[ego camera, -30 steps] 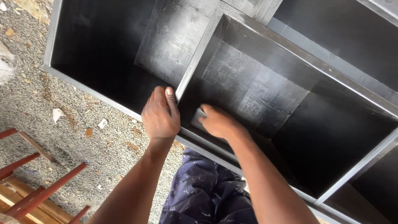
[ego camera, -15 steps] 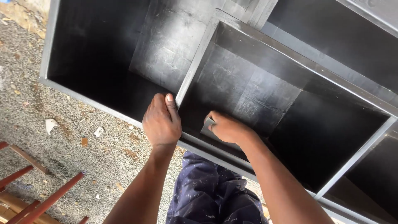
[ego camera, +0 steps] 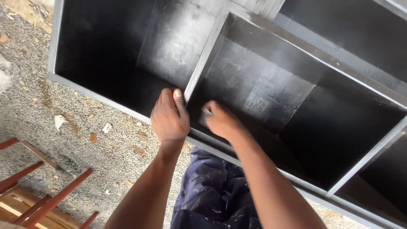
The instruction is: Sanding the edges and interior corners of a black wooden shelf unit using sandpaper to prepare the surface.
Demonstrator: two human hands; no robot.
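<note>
Shelving (ego camera: 263, 80) lay on its back on gravel (ego camera: 85, 140); my left hand (ego camera: 169, 118) gripped the divider (ego camera: 199, 72), right hand (ego camera: 222, 121) pressed a small pad inside. Scuffed patches remained, roughly halfway I'd guess.

Speckled grey gravel floor (ego camera: 63, 144) carries black shelf unit (ego camera: 271, 76); scattered pale scraps (ego camera: 59, 121), possibly paper; red wooden frame (ego camera: 46, 199).

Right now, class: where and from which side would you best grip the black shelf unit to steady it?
Probably the grey front edge of the black shelf unit, beside the upright divider, coming from the open front. The rim is thin and exposed there, and the left hand already wraps it.
</note>
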